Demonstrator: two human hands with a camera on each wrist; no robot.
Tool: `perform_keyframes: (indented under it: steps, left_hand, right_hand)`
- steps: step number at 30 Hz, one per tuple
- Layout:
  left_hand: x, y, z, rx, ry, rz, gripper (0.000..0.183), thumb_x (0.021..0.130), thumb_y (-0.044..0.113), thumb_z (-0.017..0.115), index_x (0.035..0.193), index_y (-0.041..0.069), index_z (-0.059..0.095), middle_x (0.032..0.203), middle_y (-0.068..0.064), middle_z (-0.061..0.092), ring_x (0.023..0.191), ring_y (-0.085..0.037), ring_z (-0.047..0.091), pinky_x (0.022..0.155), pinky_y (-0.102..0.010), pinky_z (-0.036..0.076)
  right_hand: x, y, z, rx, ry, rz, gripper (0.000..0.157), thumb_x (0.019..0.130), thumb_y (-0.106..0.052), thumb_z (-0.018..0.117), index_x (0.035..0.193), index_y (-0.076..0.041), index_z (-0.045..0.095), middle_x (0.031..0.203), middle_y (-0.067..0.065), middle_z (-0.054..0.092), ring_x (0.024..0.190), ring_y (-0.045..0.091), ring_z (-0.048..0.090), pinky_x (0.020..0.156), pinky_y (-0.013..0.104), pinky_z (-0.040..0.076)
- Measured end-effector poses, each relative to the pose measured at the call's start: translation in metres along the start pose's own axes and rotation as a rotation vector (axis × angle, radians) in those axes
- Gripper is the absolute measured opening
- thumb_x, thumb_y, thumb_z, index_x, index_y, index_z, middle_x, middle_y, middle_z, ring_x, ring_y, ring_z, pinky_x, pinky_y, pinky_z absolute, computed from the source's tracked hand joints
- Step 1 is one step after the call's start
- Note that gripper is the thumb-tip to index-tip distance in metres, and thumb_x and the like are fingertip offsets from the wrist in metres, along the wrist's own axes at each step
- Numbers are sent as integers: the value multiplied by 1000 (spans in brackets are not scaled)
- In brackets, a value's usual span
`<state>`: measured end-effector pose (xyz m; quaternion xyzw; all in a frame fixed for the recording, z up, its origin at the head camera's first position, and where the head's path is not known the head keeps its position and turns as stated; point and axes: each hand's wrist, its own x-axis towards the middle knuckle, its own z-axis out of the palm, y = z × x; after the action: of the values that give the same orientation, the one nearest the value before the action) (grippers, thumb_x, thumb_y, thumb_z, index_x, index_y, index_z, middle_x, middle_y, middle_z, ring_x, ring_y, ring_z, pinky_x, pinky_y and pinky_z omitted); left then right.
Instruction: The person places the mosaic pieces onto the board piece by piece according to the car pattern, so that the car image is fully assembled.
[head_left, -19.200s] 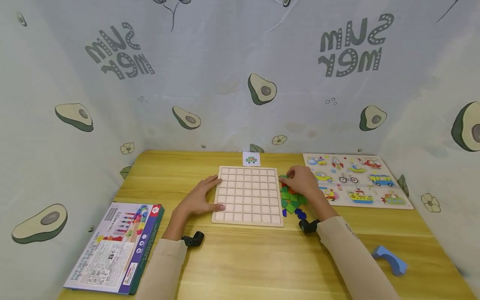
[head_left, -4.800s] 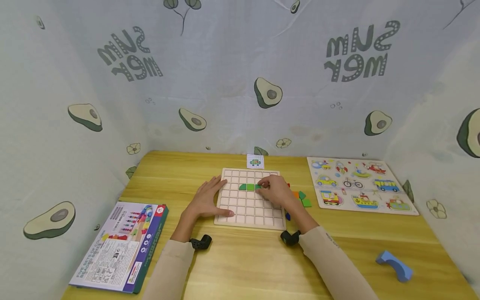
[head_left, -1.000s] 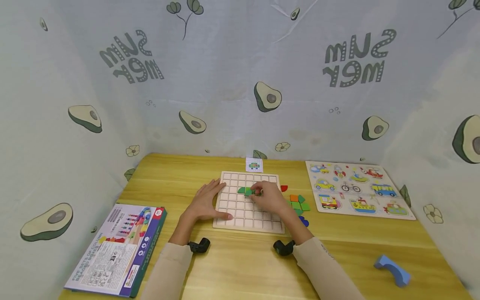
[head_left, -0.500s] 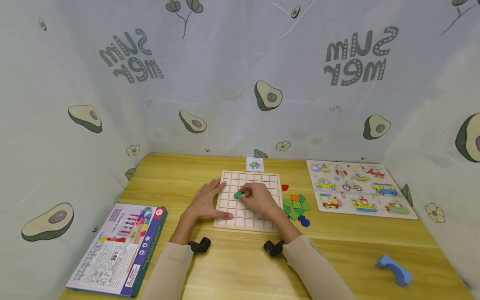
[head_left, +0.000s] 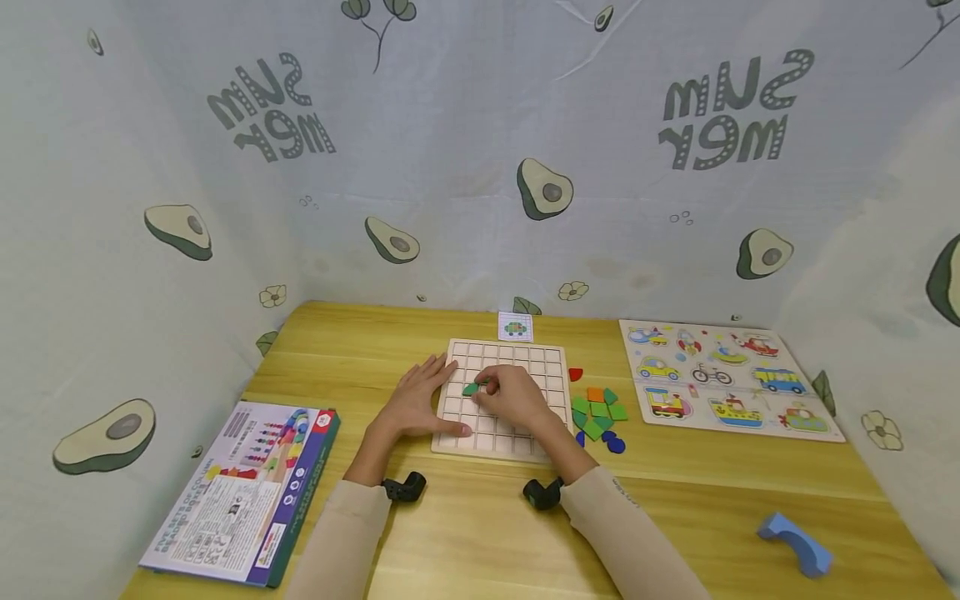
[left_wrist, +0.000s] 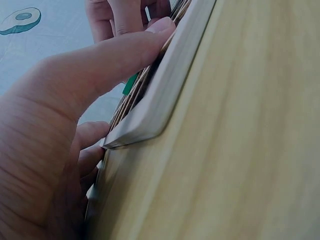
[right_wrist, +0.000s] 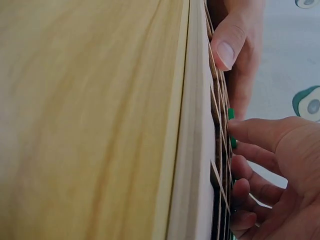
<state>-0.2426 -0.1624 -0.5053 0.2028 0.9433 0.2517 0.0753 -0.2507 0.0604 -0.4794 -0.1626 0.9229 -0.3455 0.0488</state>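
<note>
A wooden grid board [head_left: 491, 453] lies on the table. My left hand [head_left: 414, 407] rests along its left edge with fingers spread and the thumb reaching over the front left part. My right hand [head_left: 513, 400] is over the board's middle, thumb and fingertips pinching a green tile [head_left: 470, 389] with a rounded side, low over the left cells. That hand mostly hides the green pieces in the row behind. In the right wrist view, bits of green tile [right_wrist: 233, 142] show by my thumb and fingertips.
Right of the board lie several green tiles [head_left: 597, 409], an orange tile [head_left: 595, 393], a red tile [head_left: 576, 374] and blue discs [head_left: 616, 445]. A pattern card [head_left: 515, 327] sits behind. Around are a vehicle puzzle [head_left: 727, 392], a blue arch block [head_left: 797, 543] and a box [head_left: 240, 492].
My right hand went from the tile pile to the board, where green pieces were laid in a row. In the last second it moved left with a green tile. My left hand stayed.
</note>
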Motion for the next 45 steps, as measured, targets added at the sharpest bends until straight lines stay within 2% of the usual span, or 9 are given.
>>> perform_keyframes:
  steps: [17,25,33,40,45]
  left_hand:
    - [-1,7,-2,-12,-11,-18,118,73,68,81,166,21,25,175,-6,11,162,-29,6,130,-56,5]
    - [-1,8,-3,-18,4,-18,118,72,69,80,165,19,27,174,-7,13,162,-30,7,130,-56,7]
    - [-1,3,0,17,-7,-34,121,71,71,80,166,21,24,175,-5,12,162,-28,7,131,-53,8]
    - [-2,3,1,6,9,-5,121,70,72,78,165,19,27,174,-7,15,162,-30,10,130,-56,10]
    - [-3,4,0,0,18,-3,121,69,72,78,165,19,27,174,-8,16,162,-30,11,130,-57,11]
  right_hand:
    - [-3,0,-4,9,-15,13,22,91,-21,78,111,-10,76,79,-2,62,68,13,53,63,27,43]
    - [-7,4,-9,19,8,-5,23,92,-23,77,113,-12,77,82,-2,64,67,14,53,64,28,46]
    - [-24,18,-30,55,72,17,23,92,-22,78,113,-11,78,82,0,64,66,15,50,60,28,42]
    - [-45,43,-52,73,138,-1,22,92,-18,78,111,-6,77,81,4,64,64,15,49,58,25,40]
    - [-56,62,-69,50,157,28,24,94,-20,77,114,-6,76,85,4,64,64,15,49,56,26,40]
